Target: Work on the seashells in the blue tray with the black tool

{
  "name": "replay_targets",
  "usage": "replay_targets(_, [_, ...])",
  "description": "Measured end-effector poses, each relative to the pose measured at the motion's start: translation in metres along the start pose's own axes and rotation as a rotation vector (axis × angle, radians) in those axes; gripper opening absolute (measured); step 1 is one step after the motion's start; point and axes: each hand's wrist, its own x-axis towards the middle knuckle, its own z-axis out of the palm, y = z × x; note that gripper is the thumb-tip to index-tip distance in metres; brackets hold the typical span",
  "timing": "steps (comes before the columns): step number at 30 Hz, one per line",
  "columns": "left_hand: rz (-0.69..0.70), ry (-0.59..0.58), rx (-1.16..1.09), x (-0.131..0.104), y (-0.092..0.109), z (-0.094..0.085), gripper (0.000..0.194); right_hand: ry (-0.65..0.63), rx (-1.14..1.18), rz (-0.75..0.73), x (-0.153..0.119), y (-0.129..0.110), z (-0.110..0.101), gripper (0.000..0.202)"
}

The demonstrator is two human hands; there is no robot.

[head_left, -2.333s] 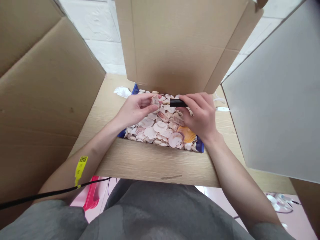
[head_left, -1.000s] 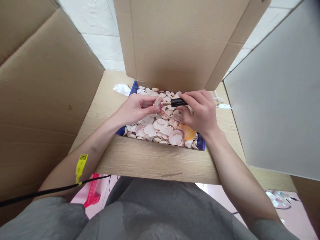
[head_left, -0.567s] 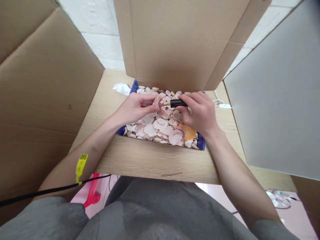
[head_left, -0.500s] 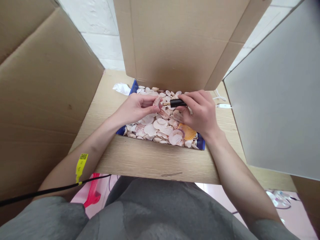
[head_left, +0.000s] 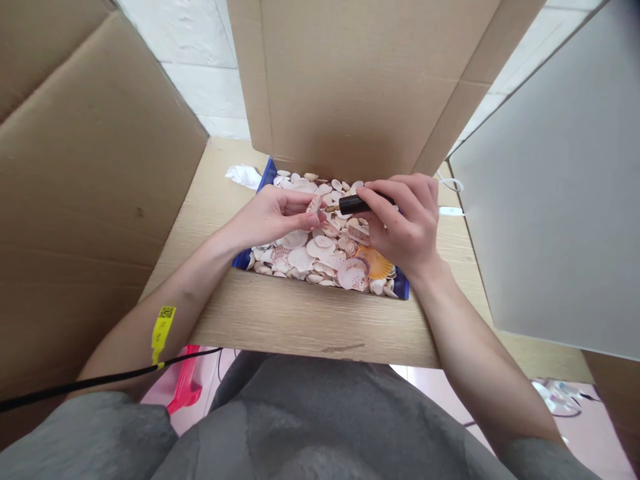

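Observation:
My left hand (head_left: 280,215) pinches a small ribbed pinkish shell (head_left: 314,205) between thumb and fingers. In my right hand (head_left: 403,217) is a black pen-like tool (head_left: 352,205) with a brass-coloured tip, which points left at the shell. The tip is at or very near the shell's right side; contact is too small to tell. Both hands are over a blue-ended tray (head_left: 401,285) filled with pale shells (head_left: 300,259). An orange fan-shaped shell (head_left: 376,264) lies on the pile at the right, below my right hand.
A cardboard flap (head_left: 350,80) rises behind the tray, with a cardboard panel (head_left: 90,167) on the left and a grey panel (head_left: 560,187) on the right. Crumpled white wrapping (head_left: 243,176) lies at the back left. A white cable (head_left: 451,183) is at the right.
My right hand has shifted slightly up and right, and the tool is tilted a little more. The shell in my left hand has turned slightly.

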Motion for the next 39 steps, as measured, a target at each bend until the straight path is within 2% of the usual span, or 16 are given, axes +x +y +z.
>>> replay_targets(7, [0.045, 0.058, 0.028, 0.0013, -0.001, 0.0004, 0.025, -0.137, 0.014, 0.098, 0.0007, 0.0011, 0.003, 0.029])
replay_targets(13, [0.07, 0.08, -0.052, 0.0012, 0.0001, 0.0014, 0.023, -0.248, 0.028, 0.118, 0.0005, 0.0012, 0.0037, 0.033])
replay_targets(17, [0.074, 0.112, -0.068, 0.0013, 0.0002, 0.0022, 0.026, -0.198, 0.012, 0.089, 0.0012, 0.001, 0.0032, 0.033])
replay_targets(22, [0.046, 0.041, -0.031, 0.0023, -0.0059, 0.002, 0.026, -0.025, -0.045, -0.003, 0.0011, 0.0009, 0.0027, 0.025])
replay_targets(26, [0.027, 0.032, -0.024, 0.0027, -0.0093, 0.0013, 0.031, 0.037, -0.043, -0.044, 0.0002, 0.0003, 0.0031, 0.03])
replay_targets(30, [0.044, 0.05, -0.029, 0.0024, -0.0067, 0.0011, 0.034, -0.003, -0.037, 0.01, -0.0004, 0.0, 0.0035, 0.029])
replay_targets(35, [0.075, 0.079, -0.029, 0.0021, -0.0022, 0.001, 0.028, -0.091, -0.031, 0.076, 0.0005, 0.0006, 0.0037, 0.029])
replay_targets(39, [0.086, 0.182, -0.02, 0.0028, -0.0019, 0.0007, 0.031, -0.165, -0.018, 0.092, 0.0015, 0.0008, 0.004, 0.034])
